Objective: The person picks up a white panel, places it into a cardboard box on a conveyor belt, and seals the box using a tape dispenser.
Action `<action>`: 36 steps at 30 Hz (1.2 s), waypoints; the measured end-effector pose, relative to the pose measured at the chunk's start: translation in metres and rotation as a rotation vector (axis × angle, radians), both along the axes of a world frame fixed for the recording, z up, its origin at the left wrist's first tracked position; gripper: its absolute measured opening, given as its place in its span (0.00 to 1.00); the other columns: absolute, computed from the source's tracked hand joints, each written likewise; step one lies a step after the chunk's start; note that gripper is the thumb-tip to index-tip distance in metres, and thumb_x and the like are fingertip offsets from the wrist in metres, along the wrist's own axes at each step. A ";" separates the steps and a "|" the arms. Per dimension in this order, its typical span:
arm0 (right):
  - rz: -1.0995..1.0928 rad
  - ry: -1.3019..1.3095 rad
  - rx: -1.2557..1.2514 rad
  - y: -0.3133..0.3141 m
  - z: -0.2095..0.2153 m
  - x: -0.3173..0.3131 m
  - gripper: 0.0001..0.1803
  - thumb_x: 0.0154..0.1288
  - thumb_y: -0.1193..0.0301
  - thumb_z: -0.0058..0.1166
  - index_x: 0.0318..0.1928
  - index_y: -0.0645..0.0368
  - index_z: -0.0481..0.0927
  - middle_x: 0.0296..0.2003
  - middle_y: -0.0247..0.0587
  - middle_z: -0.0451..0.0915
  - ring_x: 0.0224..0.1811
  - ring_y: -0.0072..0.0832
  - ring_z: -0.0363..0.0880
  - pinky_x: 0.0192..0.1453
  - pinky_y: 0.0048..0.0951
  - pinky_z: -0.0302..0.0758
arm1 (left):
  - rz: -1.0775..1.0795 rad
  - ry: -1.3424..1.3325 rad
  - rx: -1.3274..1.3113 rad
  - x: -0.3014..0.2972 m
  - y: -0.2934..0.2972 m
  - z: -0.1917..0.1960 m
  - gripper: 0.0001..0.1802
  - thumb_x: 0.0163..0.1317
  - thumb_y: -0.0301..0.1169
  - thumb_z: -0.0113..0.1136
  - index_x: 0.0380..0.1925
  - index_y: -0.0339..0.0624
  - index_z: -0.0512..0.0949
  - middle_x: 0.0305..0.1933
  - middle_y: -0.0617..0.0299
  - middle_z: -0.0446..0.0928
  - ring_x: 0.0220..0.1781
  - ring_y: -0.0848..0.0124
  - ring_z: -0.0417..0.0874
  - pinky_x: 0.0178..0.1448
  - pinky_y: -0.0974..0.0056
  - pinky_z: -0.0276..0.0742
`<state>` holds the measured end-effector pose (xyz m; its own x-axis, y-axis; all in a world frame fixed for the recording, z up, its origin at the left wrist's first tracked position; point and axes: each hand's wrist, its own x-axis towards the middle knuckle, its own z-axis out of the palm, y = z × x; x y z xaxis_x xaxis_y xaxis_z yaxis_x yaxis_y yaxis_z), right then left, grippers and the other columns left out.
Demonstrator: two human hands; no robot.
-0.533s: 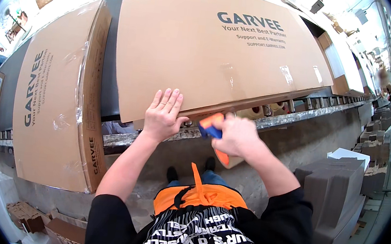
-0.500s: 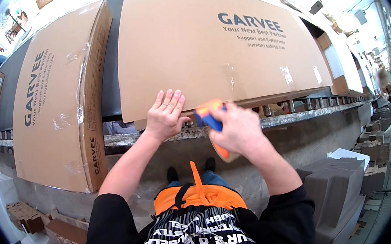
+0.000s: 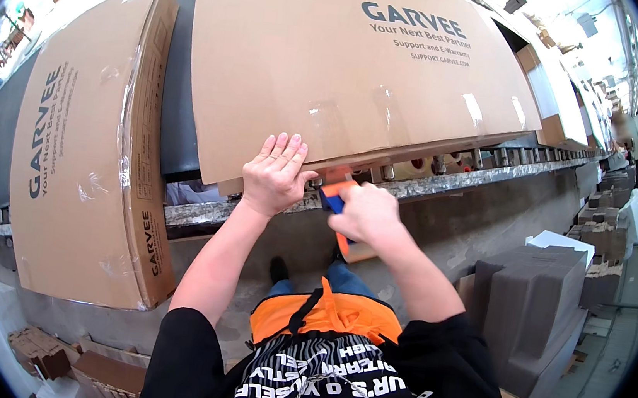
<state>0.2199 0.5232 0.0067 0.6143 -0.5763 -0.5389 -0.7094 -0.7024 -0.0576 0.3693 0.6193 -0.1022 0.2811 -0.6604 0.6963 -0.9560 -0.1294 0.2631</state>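
Note:
A large flat cardboard box (image 3: pixel 287 56) lies on the conveyor in front of me, printed with dark lettering. Several short strips of clear tape cross its near edge. My left hand (image 3: pixel 275 175) rests flat on the box near its front left corner, fingers stretched out. Just right of it, my right hand (image 3: pixel 367 218) is wrapped round an orange and blue tape dispenser (image 3: pixel 333 193). The dispenser's head is at the box's near side, below the top edge. Blur hides whether it touches the cardboard.
A second taped box (image 3: pixel 83 151) stands on the conveyor to the left, overhanging its front. The metal conveyor rail (image 3: pixel 485 174) runs along the near side. Grey foam blocks (image 3: pixel 530 299) are stacked at the right, and cardboard pieces (image 3: pixel 106 375) lie at the lower left.
The dispenser has moved down from the box's top edge to its side. Another tape strip now shows on the box, right of my left hand. My left hand stays on the cardboard.

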 end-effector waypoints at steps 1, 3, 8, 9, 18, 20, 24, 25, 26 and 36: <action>-0.038 -0.189 -0.113 0.002 -0.022 0.000 0.19 0.45 0.59 0.60 0.39 0.53 0.87 0.38 0.52 0.84 0.44 0.48 0.85 0.51 0.42 0.81 | -0.009 0.003 0.009 -0.003 -0.003 0.005 0.25 0.46 0.42 0.74 0.43 0.39 0.85 0.50 0.50 0.84 0.55 0.55 0.85 0.65 0.51 0.77; 0.177 -0.166 -0.136 0.011 -0.019 0.023 0.16 0.46 0.64 0.59 0.35 0.57 0.88 0.34 0.47 0.85 0.40 0.43 0.85 0.47 0.37 0.82 | 0.009 -0.008 0.049 -0.001 0.001 0.007 0.26 0.47 0.43 0.73 0.44 0.39 0.85 0.51 0.50 0.84 0.56 0.55 0.85 0.65 0.51 0.76; 0.423 -0.069 -0.174 -0.001 -0.066 0.005 0.22 0.45 0.65 0.63 0.45 0.53 0.85 0.45 0.49 0.82 0.41 0.44 0.84 0.43 0.39 0.81 | 0.081 0.117 0.163 0.004 0.001 0.017 0.29 0.44 0.42 0.76 0.48 0.42 0.84 0.53 0.52 0.83 0.58 0.56 0.83 0.67 0.52 0.76; 0.355 -0.250 -0.178 -0.005 -0.056 -0.020 0.26 0.46 0.65 0.63 0.50 0.53 0.83 0.51 0.50 0.79 0.40 0.46 0.84 0.43 0.41 0.82 | 0.092 0.171 0.166 0.001 0.000 0.024 0.29 0.45 0.42 0.76 0.48 0.42 0.84 0.52 0.52 0.83 0.59 0.56 0.82 0.67 0.52 0.75; 0.830 -1.237 -0.219 -0.095 0.024 -0.126 0.37 0.35 0.69 0.68 0.55 0.41 0.82 0.61 0.48 0.75 0.35 0.35 0.80 0.36 0.34 0.81 | -0.575 1.999 -0.266 -0.117 -0.013 0.068 0.13 0.66 0.32 0.65 0.46 0.35 0.82 0.43 0.58 0.85 0.42 0.73 0.85 0.48 0.66 0.81; 0.858 -1.287 -0.140 -0.108 0.027 -0.133 0.37 0.34 0.69 0.67 0.55 0.41 0.83 0.61 0.48 0.75 0.35 0.34 0.80 0.36 0.33 0.81 | -0.563 2.074 -0.360 -0.135 -0.021 0.062 0.07 0.66 0.28 0.65 0.39 0.36 0.82 0.38 0.61 0.84 0.39 0.75 0.84 0.45 0.67 0.81; 1.014 -1.190 -0.109 -0.141 0.029 -0.137 0.35 0.32 0.71 0.65 0.51 0.45 0.84 0.59 0.48 0.77 0.34 0.35 0.78 0.34 0.34 0.80 | 0.246 1.456 -0.699 -0.165 -0.054 0.082 0.04 0.62 0.19 0.59 0.29 0.39 0.77 0.27 0.64 0.77 0.24 0.76 0.77 0.28 0.71 0.74; 1.043 -1.105 -0.134 -0.153 0.032 -0.144 0.34 0.32 0.71 0.64 0.50 0.45 0.84 0.59 0.48 0.77 0.34 0.35 0.78 0.34 0.34 0.80 | 0.271 1.452 -0.979 -0.136 -0.038 0.072 0.08 0.59 0.16 0.53 0.26 0.41 0.74 0.22 0.66 0.71 0.18 0.78 0.69 0.22 0.70 0.65; 1.090 -1.040 -0.145 -0.163 0.040 -0.152 0.32 0.33 0.70 0.64 0.49 0.46 0.84 0.59 0.48 0.76 0.33 0.35 0.78 0.34 0.35 0.80 | 0.325 1.352 -1.100 -0.108 0.001 0.071 0.09 0.65 0.18 0.52 0.26 0.42 0.72 0.20 0.68 0.68 0.18 0.80 0.65 0.20 0.70 0.60; 0.986 -1.335 0.097 -0.210 0.050 -0.154 0.40 0.28 0.75 0.68 0.53 0.45 0.84 0.58 0.52 0.78 0.32 0.36 0.81 0.33 0.31 0.80 | -0.664 1.974 -0.643 -0.200 -0.085 0.058 0.35 0.71 0.55 0.51 0.62 0.33 0.71 0.60 0.50 0.76 0.60 0.62 0.78 0.64 0.54 0.75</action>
